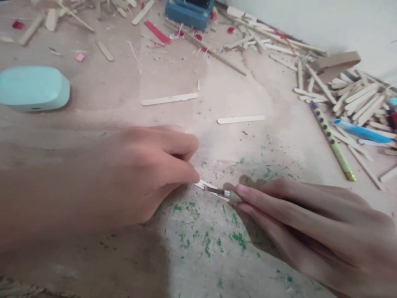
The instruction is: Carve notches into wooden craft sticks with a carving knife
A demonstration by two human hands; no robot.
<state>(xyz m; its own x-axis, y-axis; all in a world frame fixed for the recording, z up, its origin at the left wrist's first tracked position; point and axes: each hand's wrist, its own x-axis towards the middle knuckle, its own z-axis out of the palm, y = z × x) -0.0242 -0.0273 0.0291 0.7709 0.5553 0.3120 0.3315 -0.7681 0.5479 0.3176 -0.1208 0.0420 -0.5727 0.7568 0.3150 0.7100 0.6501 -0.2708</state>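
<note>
My left hand is closed, its fingertips pinching one end of a pale craft stick low over the worktop. In my right hand is a craft knife, gripped like a pen near its metal collar. The narrow blade lies against the stick, just right of my left fingertips. Part of the stick is hidden under my left hand and behind the knife. Beyond my hands, two more craft sticks lie flat: one with a notched edge and a smooth one.
A turquoise case sits at the left. Piled craft sticks, a purple-dotted pencil and a blue pointed piece lie at the right. At the back are a blue box, a thin rod and scattered scraps. Green flecks mark the worktop.
</note>
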